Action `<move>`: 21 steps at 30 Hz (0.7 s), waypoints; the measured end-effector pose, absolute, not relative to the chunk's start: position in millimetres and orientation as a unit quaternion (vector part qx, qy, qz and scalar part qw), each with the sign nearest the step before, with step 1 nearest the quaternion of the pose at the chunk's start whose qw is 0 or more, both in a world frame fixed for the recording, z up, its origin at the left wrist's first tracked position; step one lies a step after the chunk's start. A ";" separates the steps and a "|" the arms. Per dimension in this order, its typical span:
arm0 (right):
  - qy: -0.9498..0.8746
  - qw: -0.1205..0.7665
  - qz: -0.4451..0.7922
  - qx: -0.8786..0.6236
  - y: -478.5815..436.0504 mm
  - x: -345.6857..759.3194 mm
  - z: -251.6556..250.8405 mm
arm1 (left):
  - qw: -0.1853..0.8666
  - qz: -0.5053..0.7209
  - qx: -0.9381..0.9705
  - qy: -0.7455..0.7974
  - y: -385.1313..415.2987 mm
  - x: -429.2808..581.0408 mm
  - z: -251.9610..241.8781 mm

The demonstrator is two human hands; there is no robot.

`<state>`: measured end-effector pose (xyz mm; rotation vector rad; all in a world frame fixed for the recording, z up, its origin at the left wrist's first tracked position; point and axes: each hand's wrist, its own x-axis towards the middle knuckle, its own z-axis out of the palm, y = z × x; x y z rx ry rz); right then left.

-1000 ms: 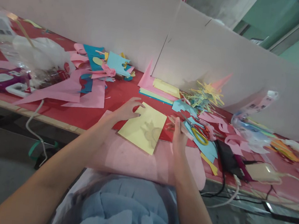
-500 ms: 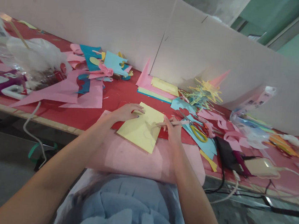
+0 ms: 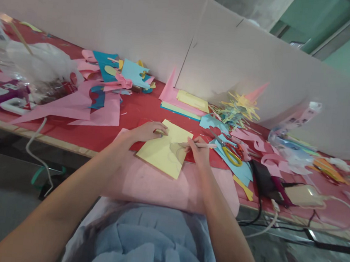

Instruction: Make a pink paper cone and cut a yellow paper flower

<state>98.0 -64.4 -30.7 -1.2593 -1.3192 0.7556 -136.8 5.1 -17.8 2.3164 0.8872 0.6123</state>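
A sheet of yellow paper (image 3: 160, 152) lies at a slant in front of me, partly on the red tabletop and partly over a pink rounded surface. Faint grey curved lines show on its right half. My left hand (image 3: 147, 131) rests on the paper's upper left edge, thumb and fingers apart. In my right hand (image 3: 198, 149) is a slim, light-coloured pencil (image 3: 207, 145), its tip at the drawn lines. Right of that hand, scissors with yellow and red handles (image 3: 232, 155) lie on blue paper (image 3: 245, 172).
Pink paper scraps (image 3: 103, 113) and a clear plastic bag (image 3: 44, 67) lie to the left, by a purple-and-white device (image 3: 3, 95). Coloured sheets (image 3: 193, 101) sit against the white partition (image 3: 136, 22). Cut strips (image 3: 238, 110), a white charger (image 3: 304, 195) and cables are on the right.
My right hand and the pencil have shifted slightly left and tilted flatter over the yellow paper. The left hand stays in place. The whole view has moved very slightly.
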 end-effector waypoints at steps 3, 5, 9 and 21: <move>-0.563 0.540 0.312 -0.542 -65.5 96.8 -28.8 | 0.289 0.231 0.869 0.330 5.9 -136.8 -19.1; -0.565 0.538 0.311 -0.542 -65.3 96.5 -28.8 | 0.288 0.231 0.868 0.331 5.9 -136.8 -19.3; -0.567 0.536 0.313 -0.542 -63.2 98.1 -31.7 | 0.287 0.229 0.869 0.332 5.3 -136.9 -19.1; -0.558 0.541 0.305 -0.551 -61.6 100.4 -34.3 | 0.290 0.231 0.869 0.327 6.6 -137.2 -21.1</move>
